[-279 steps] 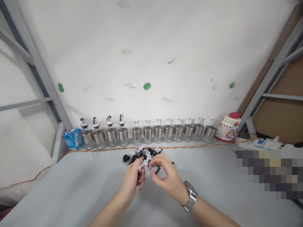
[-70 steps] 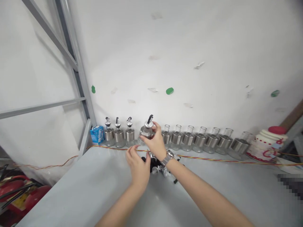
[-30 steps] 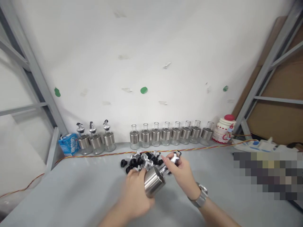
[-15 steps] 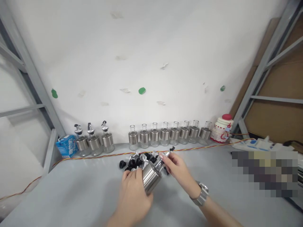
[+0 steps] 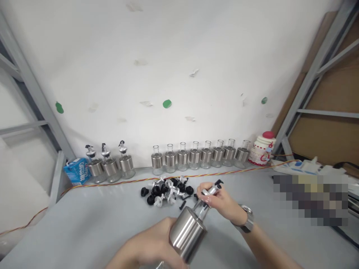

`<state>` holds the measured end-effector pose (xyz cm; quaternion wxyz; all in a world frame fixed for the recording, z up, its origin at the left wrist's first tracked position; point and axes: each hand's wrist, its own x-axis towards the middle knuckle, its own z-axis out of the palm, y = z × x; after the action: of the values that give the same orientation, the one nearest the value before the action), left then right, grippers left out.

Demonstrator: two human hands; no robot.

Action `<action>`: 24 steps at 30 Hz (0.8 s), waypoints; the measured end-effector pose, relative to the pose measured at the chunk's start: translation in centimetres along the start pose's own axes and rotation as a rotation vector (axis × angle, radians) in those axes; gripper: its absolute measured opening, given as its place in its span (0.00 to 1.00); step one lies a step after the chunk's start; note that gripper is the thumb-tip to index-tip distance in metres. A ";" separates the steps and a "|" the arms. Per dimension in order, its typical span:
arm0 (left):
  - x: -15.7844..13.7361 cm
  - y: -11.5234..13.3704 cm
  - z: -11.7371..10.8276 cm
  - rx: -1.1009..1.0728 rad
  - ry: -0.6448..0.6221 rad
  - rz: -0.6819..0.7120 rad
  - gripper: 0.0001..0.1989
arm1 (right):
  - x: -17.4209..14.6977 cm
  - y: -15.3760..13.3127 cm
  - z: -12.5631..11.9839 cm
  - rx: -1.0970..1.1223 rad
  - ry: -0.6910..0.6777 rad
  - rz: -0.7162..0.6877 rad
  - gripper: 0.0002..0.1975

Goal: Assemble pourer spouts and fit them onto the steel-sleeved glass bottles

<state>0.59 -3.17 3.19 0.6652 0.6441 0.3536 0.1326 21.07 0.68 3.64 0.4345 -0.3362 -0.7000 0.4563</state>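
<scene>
My left hand (image 5: 157, 241) is wrapped round the steel-sleeved body of a glass oil bottle (image 5: 188, 232), which tilts up and to the right. At the bottle's neck, my right hand (image 5: 217, 200) grips a silver pour spout (image 5: 212, 190) with a black flip tip. The spout sits at the mouth of the neck; my fingers partly hide the joint, so how deep it goes I cannot tell. Just beyond the bottle lies a heap of loose spout parts (image 5: 168, 190), black stoppers and silver-white collars. A small black piece (image 5: 182, 205) rests at the near side of that heap.
Along the wall stand several spoutless bottles (image 5: 182, 156). Three bottles with spouts (image 5: 110, 168) stand at the left beside a blue carton (image 5: 77, 172). A red-lidded jar (image 5: 261, 149) is at the right. A twisted wire (image 5: 140, 180) crosses the table behind the heap.
The bottle has come nearer to me and a little right, with both hands on it. More of the heap of spout parts shows now.
</scene>
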 end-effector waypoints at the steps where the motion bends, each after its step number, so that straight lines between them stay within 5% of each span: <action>1: -0.2 0.3 0.0 -0.003 -0.025 -0.011 0.20 | 0.0 0.0 -0.1 0.027 -0.001 0.003 0.19; 3: -0.2 0.5 0.2 0.123 0.103 0.011 0.20 | 0.4 0.3 0.1 0.066 0.066 0.048 0.18; 8: 0.7 -0.4 0.8 0.858 0.862 0.029 0.14 | 1.7 1.3 1.9 0.179 0.280 0.177 0.16; 10: 1.1 -0.8 0.7 1.089 0.964 0.039 0.13 | 1.8 1.3 2.6 0.265 0.344 0.227 0.17; 14: 1.5 -1.0 0.8 1.255 1.014 0.083 0.10 | 1.4 1.1 3.0 0.392 0.375 0.337 0.18; 19: 1.4 -1.2 1.0 1.131 0.957 0.072 0.12 | 1.5 1.5 2.6 0.430 0.332 0.318 0.18; 21: 1.2 -1.0 0.7 0.930 0.837 0.054 0.14 | 1.5 1.6 2.4 0.433 0.320 0.276 0.16; 24: 0.6 -0.6 0.1 0.455 0.459 0.058 0.18 | 1.2 1.4 2.0 0.483 0.253 0.223 0.14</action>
<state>0.91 -2.89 2.41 0.4031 0.7393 0.4964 0.2109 18.89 1.54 2.26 0.5329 -0.3523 -0.4701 0.6090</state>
